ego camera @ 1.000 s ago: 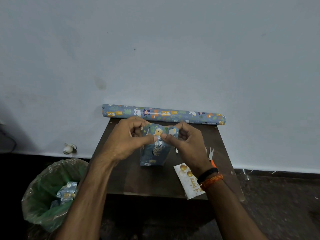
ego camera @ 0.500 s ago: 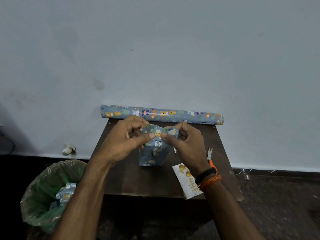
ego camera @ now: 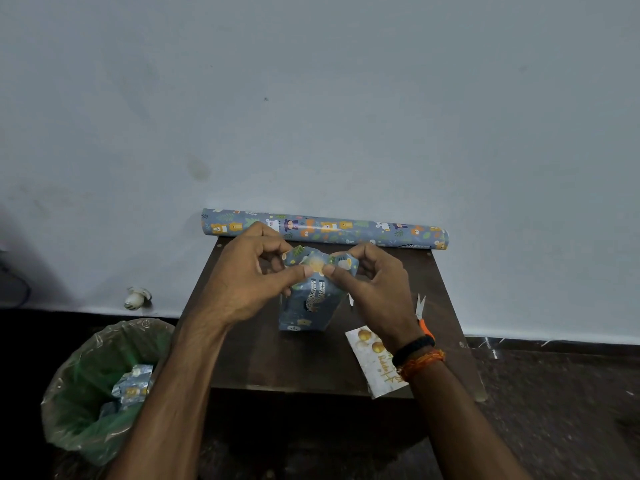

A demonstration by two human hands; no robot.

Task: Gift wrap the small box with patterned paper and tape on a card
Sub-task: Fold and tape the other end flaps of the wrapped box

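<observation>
A small box (ego camera: 308, 306) covered in blue patterned paper stands upright near the middle of the frame on a dark brown tabletop (ego camera: 277, 358), its upper end open where loose paper flaps rise above it. The left hand (ego camera: 249, 282) comes in from the lower left and the right hand (ego camera: 377, 289) from the lower right; each has its grip closed on the paper at the top of the box, thumb in front and curled fingers behind, and the two thumb tips almost meet over a yellow figure printed on the paper. The right wrist wears a black band and orange threads. Beyond the hands, along the far edge of the tabletop and against the pale wall, lies a roll of the same patterned paper (ego camera: 325, 230), stretching from left of centre to right of centre. Just right of the box, partly hidden under the right forearm, a white card (ego camera: 374, 362) with gold balls and gold lettering lies at the near right corner of the tabletop. Small scissors (ego camera: 422, 317) with orange handles show beside the right wrist. In the lower left of the frame a bin lined with a green bag (ego camera: 86, 393) stands on the dark floor, holding scraps of the paper.
</observation>
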